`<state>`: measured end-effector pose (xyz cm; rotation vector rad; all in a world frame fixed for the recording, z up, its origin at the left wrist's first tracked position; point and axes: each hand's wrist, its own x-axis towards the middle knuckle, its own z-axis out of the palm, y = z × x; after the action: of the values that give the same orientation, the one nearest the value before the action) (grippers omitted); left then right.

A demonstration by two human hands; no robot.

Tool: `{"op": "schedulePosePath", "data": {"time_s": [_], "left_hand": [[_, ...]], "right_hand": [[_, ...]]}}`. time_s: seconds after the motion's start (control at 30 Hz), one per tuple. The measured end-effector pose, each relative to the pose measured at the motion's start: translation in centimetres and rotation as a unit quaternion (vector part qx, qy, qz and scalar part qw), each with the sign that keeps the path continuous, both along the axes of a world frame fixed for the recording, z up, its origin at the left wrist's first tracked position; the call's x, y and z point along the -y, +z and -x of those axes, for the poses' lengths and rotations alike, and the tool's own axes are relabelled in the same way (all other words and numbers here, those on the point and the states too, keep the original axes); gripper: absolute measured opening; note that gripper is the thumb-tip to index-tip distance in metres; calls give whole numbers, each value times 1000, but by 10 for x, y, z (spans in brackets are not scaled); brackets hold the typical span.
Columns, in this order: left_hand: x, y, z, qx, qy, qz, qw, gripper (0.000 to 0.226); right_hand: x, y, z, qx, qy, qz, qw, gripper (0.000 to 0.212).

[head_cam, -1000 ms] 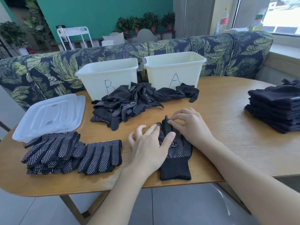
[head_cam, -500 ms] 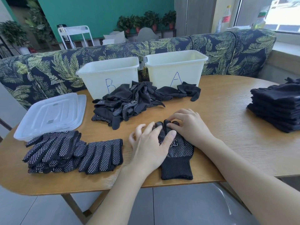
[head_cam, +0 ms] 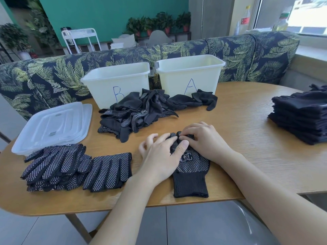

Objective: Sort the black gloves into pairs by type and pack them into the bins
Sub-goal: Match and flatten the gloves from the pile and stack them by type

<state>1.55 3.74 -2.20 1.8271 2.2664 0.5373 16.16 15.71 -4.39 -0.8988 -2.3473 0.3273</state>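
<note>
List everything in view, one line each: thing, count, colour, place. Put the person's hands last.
bin B: one, cream, far side of table, left.
bin A: one, cream, right of bin B.
unsorted glove heap: count unclear, black, plain and dotted mixed, in front of both bins.
dotted glove stack: count unclear, black with white dots, near left edge.
dotted glove bundle: one, black with white dots, beside that stack.
plain glove stack: count unclear, black, right edge.
lids: at least two, clear, left, stacked.
table: one, wooden.
sofa: one, dark leaf print, behind table.
dotted gloves in hand: black, near edge, centre.
left hand: rests on these gloves.
right hand: pinches their fingertips.
</note>
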Motion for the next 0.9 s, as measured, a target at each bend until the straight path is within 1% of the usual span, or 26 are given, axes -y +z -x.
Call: {"op": "schedulePosePath", "data": {"time_s": [0.17,0.27,0.43,0.53,0.6,0.67,0.77,0.83,0.9], "left_hand": [[0,1,-1,8,-12,-21,1000,74],[1,2,0,24,-13,-18,999,74],[1,4,1,4,-8,35,999,85],[5,4,1,18,-6,26,999,88],[10,4,1,20,-6,1,1000,86],[16,3,2,23,-11,-38,999,82],[28,-1,2,62,-38,-128,989,61],[38,-5,2,84,-67,-203,973,49],[48,-11,2,87,-87,-242,963,42]], "right_hand": [[-2,-1,1,-3,7,18,1000,44],[-3,-2,0,-3,4,18,1000,46],[-1,-2,0,0,2,21,1000,48],[3,-2,-2,8,7,20,1000,51],[8,-1,-6,-3,9,20,1000,50],[15,1,-12,-40,6,22,999,46],[32,2,-26,-81,13,30,996,43],[47,0,-34,-61,28,24,997,42],[58,-2,-37,7,38,0,999,46]]}}
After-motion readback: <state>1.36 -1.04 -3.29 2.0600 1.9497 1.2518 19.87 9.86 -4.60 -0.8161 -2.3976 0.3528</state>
